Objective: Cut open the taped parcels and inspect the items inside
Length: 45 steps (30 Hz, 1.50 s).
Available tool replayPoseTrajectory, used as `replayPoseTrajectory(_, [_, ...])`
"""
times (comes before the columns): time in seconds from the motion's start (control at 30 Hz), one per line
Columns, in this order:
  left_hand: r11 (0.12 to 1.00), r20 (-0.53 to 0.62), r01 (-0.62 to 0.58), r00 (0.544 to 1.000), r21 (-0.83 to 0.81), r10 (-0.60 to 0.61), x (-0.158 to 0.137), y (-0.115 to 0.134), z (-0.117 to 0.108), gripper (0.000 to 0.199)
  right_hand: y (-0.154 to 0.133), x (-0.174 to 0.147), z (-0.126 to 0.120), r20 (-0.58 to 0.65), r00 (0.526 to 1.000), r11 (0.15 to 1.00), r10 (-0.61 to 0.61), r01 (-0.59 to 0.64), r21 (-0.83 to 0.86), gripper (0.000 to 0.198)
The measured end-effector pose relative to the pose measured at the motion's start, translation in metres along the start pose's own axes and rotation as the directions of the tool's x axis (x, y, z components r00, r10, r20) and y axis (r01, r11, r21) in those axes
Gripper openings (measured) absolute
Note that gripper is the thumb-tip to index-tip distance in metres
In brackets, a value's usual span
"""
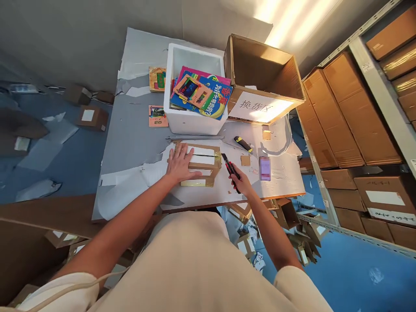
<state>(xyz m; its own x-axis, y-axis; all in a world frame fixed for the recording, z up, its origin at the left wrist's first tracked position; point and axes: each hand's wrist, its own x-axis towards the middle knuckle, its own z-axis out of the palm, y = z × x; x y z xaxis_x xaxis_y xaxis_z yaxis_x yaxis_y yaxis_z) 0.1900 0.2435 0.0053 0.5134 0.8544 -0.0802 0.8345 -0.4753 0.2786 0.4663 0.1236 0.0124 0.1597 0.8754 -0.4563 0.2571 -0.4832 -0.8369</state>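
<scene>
A small taped cardboard box (pixel 204 164) with white labels lies near the table's front edge. My left hand (pixel 180 164) rests on its left part, fingers spread. In my right hand (pixel 241 180) is a box cutter (pixel 230 167) with a black and red handle, its front end close to the box's right end. A second box cutter (pixel 243 144), black and yellow, lies farther back on the table. Between the two cutters and the phone (pixel 265 168) sits a small brown cardboard piece (pixel 245 160).
Behind the box stands a white foam bin (pixel 191 123) heaped with colourful books (pixel 204 95). To its right is a large open carton (pixel 264 106) with handwriting. More cards (pixel 157 116) lie left of the bin. Shelves of cartons (pixel 360 108) line the right side; boxes and scraps litter the floor.
</scene>
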Motion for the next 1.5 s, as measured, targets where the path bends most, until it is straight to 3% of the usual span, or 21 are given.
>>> replayPoseTrajectory(0.13, [0.995, 0.101, 0.098, 0.99, 0.021, -0.1, 0.001, 0.003, 0.0, 0.093, 0.0, 0.006, -0.001, 0.012, 1.0, 0.999, 0.019, -0.019, 0.04, 0.065])
replayPoseTrajectory(0.4, [0.99, 0.107, 0.137, 0.985, 0.02, -0.139, -0.01, 0.006, 0.01, 0.099, 0.002, 0.007, -0.003, 0.004, 0.999, 0.999, 0.036, -0.036, 0.024, 0.066])
replayPoseTrajectory(0.63, [0.988, 0.094, 0.15, 0.984, 0.017, -0.151, -0.018, 0.008, 0.017, 0.099, -0.001, -0.001, -0.012, 0.141, 0.99, 0.994, 0.024, -0.008, -0.111, 0.062])
replayPoseTrajectory(0.8, [0.995, 0.104, 0.1, 0.989, 0.027, -0.103, -0.023, 0.008, 0.02, 0.099, -0.006, 0.0, -0.03, 0.309, 0.95, 0.964, 0.036, 0.048, -0.26, 0.062])
replayPoseTrajectory(0.93, [0.991, 0.104, 0.131, 0.986, 0.03, -0.134, -0.023, 0.01, 0.022, 0.101, -0.01, 0.001, -0.027, 0.296, 0.954, 0.945, 0.049, 0.052, -0.322, 0.062])
replayPoseTrajectory(1.13, [0.993, 0.114, 0.111, 0.987, 0.05, -0.116, -0.024, 0.013, 0.021, 0.102, -0.01, -0.014, -0.025, 0.339, 0.94, 0.958, 0.043, 0.057, -0.281, 0.063])
replayPoseTrajectory(1.27, [0.989, 0.125, 0.131, 0.982, 0.068, -0.139, -0.024, 0.014, 0.019, 0.1, -0.012, -0.017, -0.015, 0.277, 0.959, 0.963, 0.059, 0.019, -0.27, 0.064])
replayPoseTrajectory(1.5, [0.991, 0.161, 0.116, 0.979, 0.072, -0.126, -0.024, 0.016, 0.014, 0.097, 0.009, -0.045, -0.013, 0.24, 0.97, 0.983, -0.025, 0.067, -0.169, 0.066])
